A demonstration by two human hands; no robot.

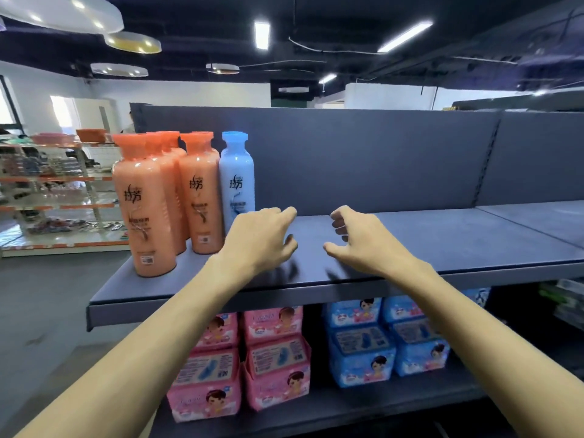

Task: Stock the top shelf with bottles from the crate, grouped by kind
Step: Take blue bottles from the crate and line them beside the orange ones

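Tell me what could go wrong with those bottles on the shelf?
1. The front orange bottle stands near the front edge of the top shelf; a knock might send it off.
2. The left hand is right beside the blue bottle, so a careless move could tip it into the orange ones.
3. An orange bottle placed right of the blue one would break the grouping.

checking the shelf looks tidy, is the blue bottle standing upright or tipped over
Upright. The blue bottle stands cap up on the top shelf beside the orange bottles; the left hand hides part of its foot.
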